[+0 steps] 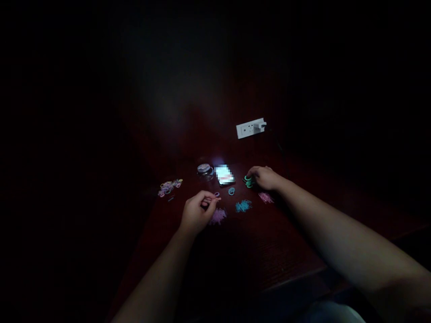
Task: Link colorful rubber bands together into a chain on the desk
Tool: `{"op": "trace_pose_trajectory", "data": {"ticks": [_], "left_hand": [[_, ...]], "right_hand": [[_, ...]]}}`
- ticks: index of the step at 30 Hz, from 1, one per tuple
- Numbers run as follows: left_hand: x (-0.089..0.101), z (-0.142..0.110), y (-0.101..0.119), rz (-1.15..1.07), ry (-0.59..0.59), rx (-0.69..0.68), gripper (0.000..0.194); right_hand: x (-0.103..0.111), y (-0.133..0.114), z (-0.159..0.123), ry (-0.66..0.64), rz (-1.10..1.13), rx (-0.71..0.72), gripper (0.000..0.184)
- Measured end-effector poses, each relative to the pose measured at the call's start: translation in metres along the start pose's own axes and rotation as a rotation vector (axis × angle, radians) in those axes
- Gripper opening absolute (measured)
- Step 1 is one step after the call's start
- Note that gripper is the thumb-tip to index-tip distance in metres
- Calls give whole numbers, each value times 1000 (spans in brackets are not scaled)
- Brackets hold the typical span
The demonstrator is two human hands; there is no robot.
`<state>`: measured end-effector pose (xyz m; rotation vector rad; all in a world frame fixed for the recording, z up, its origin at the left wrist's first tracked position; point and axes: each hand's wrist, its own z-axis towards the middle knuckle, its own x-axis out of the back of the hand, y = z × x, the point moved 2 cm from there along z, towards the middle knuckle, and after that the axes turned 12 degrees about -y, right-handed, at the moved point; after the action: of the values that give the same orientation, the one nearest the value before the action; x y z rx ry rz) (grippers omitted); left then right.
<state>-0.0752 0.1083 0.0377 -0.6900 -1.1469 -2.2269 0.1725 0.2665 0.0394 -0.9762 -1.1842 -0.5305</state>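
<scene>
The scene is very dark, lit mostly by a glowing phone (224, 174) lying on a dark red wooden table (256, 251). My left hand (197, 212) is curled, pinching a small pink band (216, 198) between thumb and fingers. My right hand (265, 177) reaches further out, its fingers closed over some green bands (248, 181) next to the phone. Small heaps of tiny elastic bands lie around: purple (218, 216), blue (243, 206), pink (266, 197). A blue ring (231, 191) lies between my hands.
A mixed-colour pile of bands (170, 186) sits at the left. A small round clear container (204, 170) stands beside the phone. A white wall socket (251, 128) with a plug and cable is behind. The table's front edge runs near my right forearm.
</scene>
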Motion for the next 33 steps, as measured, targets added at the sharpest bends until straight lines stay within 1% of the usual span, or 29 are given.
{"op": "trace_pose_trajectory", "data": {"ticks": [5, 7, 10, 11, 13, 15, 17, 18, 20, 22, 24, 28, 33], "left_hand": [[1, 0, 1, 4, -5, 8, 6], [1, 1, 3, 10, -1, 6, 6], [1, 1, 4, 15, 11, -4, 6], [1, 1, 5, 14, 13, -10, 6], [-1, 1, 6, 0, 7, -22, 5], [-2, 1, 7, -23, -10, -30, 5], [-3, 1, 9, -37, -29, -35, 5], [-3, 1, 10, -39, -34, -36, 5], [-3, 1, 10, -38, -42, -32, 5], [-4, 1, 10, -43, -54, -25, 5], [-5, 2, 9, -50, -75, -18, 6], [-7, 2, 7, -68, -103, -16, 7], [-6, 2, 9, -84, -85, 4, 10]], "right_hand": [[-10, 1, 1, -26, -1, 27, 37], [-10, 3, 2, 6, 8, 57, 38], [-4, 1, 0, 100, 20, 81, 42], [-2, -2, -2, 138, 23, 88, 40], [0, -16, -9, 209, 44, 143, 31], [-1, -39, -19, 257, 121, 313, 19], [-7, -64, -30, 180, 174, 523, 18], [-10, -76, -36, 150, 180, 601, 18], [-14, -93, -45, 128, 198, 692, 18], [-16, -102, -50, 139, 219, 722, 17], [-16, -104, -51, 143, 234, 729, 16], [-20, -100, -49, 94, 270, 737, 13], [-21, -98, -48, 64, 306, 741, 10]]}}
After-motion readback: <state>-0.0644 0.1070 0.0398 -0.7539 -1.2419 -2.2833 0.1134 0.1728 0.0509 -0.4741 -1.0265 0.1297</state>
